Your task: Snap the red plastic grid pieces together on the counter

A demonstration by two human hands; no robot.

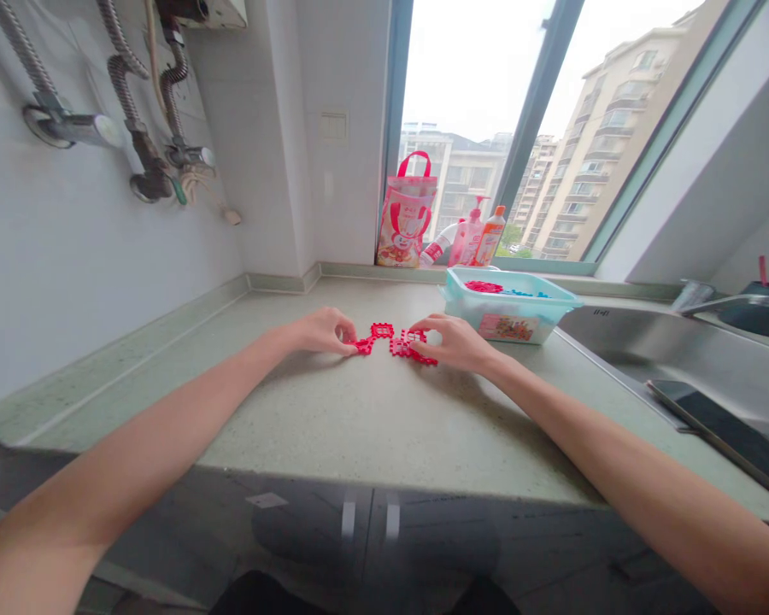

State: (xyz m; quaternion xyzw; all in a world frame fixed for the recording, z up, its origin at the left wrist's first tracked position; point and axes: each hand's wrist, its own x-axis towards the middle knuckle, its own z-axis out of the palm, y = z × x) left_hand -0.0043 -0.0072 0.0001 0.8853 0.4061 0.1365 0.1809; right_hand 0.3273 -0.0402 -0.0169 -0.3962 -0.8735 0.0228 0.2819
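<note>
Lying flat on the pale speckled countertop (359, 418), a chain of red interlocking plastic pieces (390, 340) is gripped at both ends: its left end is pinched in the curled fingers of the left hand (324, 331), while its right end is covered and pressed by the closed fingers of the right hand (454, 342). Just beyond the right hand, a light blue plastic tub (509, 306) with red and blue pieces inside is seen, with a steel sink (666, 350) to its right and a dark phone (724, 427) laid on the sink's edge.
</note>
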